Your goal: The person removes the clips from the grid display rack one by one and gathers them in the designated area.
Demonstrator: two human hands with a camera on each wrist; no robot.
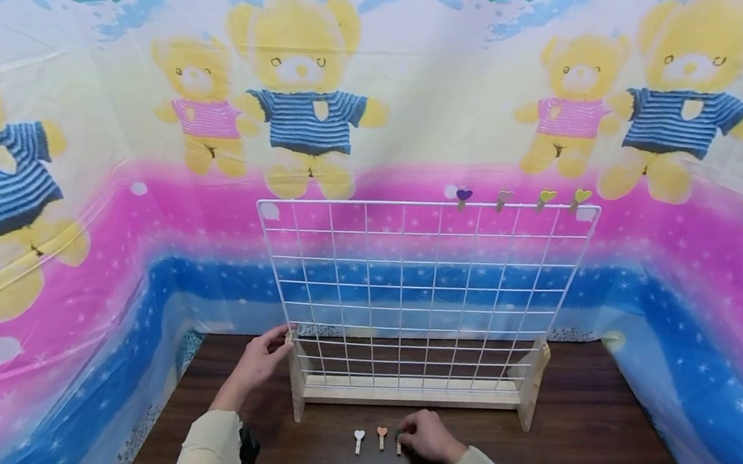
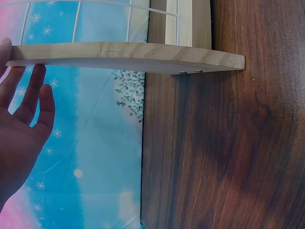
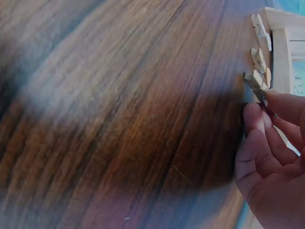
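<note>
A white wire grid panel (image 1: 416, 289) stands upright in a wooden stand (image 1: 410, 395). My left hand (image 1: 259, 361) holds the stand's left side post (image 2: 143, 53), thumb on one face and fingertips on the other. At the front, my right hand (image 1: 431, 436) pinches a small clothespin (image 3: 256, 86) with a green heart, mostly covered by the fingers. Left of it on the table lie an orange-heart clothespin (image 1: 382, 438) and a white-heart clothespin (image 1: 358, 441). Along the grid's top right edge sit clothespins with a purple heart (image 1: 464, 195), a pale pink heart (image 1: 504, 196) and yellow hearts (image 1: 547, 197).
The stand rests on a dark brown wood-grain table (image 1: 600, 429). Behind and at both sides hangs a colourful cloth (image 1: 419, 148) printed with teddy bears. The stand's right side post (image 1: 533, 386) reaches down to the tabletop.
</note>
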